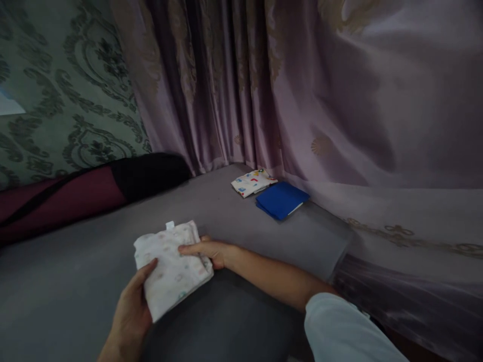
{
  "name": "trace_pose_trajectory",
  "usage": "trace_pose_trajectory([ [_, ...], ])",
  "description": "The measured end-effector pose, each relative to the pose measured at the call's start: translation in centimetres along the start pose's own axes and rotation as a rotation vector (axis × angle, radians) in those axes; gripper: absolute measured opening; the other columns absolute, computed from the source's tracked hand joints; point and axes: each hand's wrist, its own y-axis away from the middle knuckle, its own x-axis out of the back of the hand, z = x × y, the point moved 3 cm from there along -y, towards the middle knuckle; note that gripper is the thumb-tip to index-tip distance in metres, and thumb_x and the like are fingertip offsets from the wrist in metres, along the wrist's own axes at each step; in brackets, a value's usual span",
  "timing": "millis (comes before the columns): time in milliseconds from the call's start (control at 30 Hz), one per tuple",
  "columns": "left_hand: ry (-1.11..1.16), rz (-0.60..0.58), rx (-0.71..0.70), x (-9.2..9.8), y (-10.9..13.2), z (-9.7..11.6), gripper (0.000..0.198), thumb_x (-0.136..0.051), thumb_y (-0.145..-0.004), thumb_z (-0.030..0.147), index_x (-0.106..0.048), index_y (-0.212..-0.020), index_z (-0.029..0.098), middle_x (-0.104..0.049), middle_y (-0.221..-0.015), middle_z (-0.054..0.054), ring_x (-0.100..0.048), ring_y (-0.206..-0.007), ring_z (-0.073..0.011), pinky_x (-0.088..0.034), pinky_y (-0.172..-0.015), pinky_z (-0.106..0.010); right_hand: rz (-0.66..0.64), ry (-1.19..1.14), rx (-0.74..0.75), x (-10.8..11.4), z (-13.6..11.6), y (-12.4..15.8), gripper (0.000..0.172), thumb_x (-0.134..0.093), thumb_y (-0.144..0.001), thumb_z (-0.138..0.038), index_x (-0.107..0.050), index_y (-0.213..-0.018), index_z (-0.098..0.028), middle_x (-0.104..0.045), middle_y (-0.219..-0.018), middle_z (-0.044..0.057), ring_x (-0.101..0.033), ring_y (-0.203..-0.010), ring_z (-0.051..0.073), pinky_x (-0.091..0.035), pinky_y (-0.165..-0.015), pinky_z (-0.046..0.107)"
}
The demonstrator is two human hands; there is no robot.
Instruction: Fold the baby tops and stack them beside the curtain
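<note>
Left hand is gripping the near-left edge of a folded white printed cloth, thumb lying on top, fingers mostly hidden beneath. Right hand is pinching the same cloth at its right edge, thumb reaching across the upper face. Cloth is sitting lower left of centre in the frame, tilting, with a small white tag sticking out of its far edge. Both hands are holding it over a grey bed; can't tell if it is touching. Right of centre, a folded multicoloured-print cloth is lying just beside a blue folded item, material unclear. Maroon-and-black bag is lying along the left side, below green patterned wallpaper. Mauve curtains are hanging across upper centre and right. Pale blue sleeve is showing lower right.
</note>
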Motion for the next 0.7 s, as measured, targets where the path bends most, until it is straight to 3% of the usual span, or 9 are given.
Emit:
trace_pose_trajectory([
  [100,0.077,-0.107,-0.008,-1.1,-0.2,-0.8,0.053,-0.062,-0.071,0.020,-0.061,-0.124,0.022,-0.072,-0.112,-0.009,-0.068,-0.107,-0.0333,-0.063,-0.078,-0.043,0.175,-0.002,0.057,2.7,-0.5,2.2,0.039,-0.085,-0.067,-0.033,-0.068,-0.098,-0.017,-0.074,-0.083,0.002,-0.072,-0.078,0.019,-0.058,-0.076,0.032],
  [200,0.100,-0.181,-0.051,-0.9,-0.9,-1.2,0.052,-0.067,-0.066,0.017,-0.063,-0.118,0.020,-0.070,-0.118,-0.011,-0.065,-0.113,-0.0314,-0.062,-0.079,-0.035,0.277,0.024,0.118,6.5,-1.9,5.2,0.037,-0.083,-0.070,-0.027,-0.068,-0.102,-0.017,-0.075,-0.083,0.002,-0.072,-0.076,0.018,-0.058,-0.074,0.031],
  [300,0.122,-0.192,-0.032,0.0,-1.5,-1.2,0.050,-0.070,-0.067,0.016,-0.062,-0.116,0.017,-0.068,-0.121,-0.014,-0.064,-0.115,-0.0304,-0.059,-0.084,-0.034,0.408,0.049,0.171,11.6,-4.6,8.8,0.031,-0.076,-0.078,-0.023,-0.067,-0.106,-0.017,-0.076,-0.085,0.004,-0.072,-0.074,0.018,-0.059,-0.073,0.031],
  [467,0.149,-0.155,0.011,0.2,-1.7,-1.1,0.046,-0.068,-0.071,0.015,-0.061,-0.116,0.013,-0.070,-0.115,-0.015,-0.069,-0.104,-0.0271,-0.059,-0.081,-0.032,0.671,-0.003,0.279,20.7,-10.1,14.5,0.039,-0.060,-0.088,-0.012,-0.055,-0.126,-0.020,-0.076,-0.096,0.006,-0.072,-0.070,0.017,-0.060,-0.077,0.034],
  [567,0.123,-0.157,0.020,-0.1,-1.6,-1.2,0.042,-0.063,-0.075,0.010,-0.060,-0.117,0.012,-0.071,-0.110,-0.015,-0.072,-0.093,-0.0233,-0.060,-0.076,-0.030,0.770,-0.001,0.230,25.1,-12.5,15.9,0.039,-0.053,-0.092,-0.011,-0.051,-0.131,-0.019,-0.075,-0.100,0.008,-0.072,-0.072,0.017,-0.060,-0.079,0.035],
  [700,0.082,-0.136,0.015,0.1,-1.9,-1.5,0.042,-0.058,-0.079,0.007,-0.057,-0.121,0.011,-0.073,-0.102,-0.013,-0.073,-0.082,-0.0192,-0.060,-0.071,-0.027,0.783,0.079,0.143,29.0,-13.6,15.9,0.036,-0.054,-0.093,-0.012,-0.053,-0.129,-0.017,-0.075,-0.104,0.011,-0.073,-0.075,0.017,-0.060,-0.080,0.032],
])
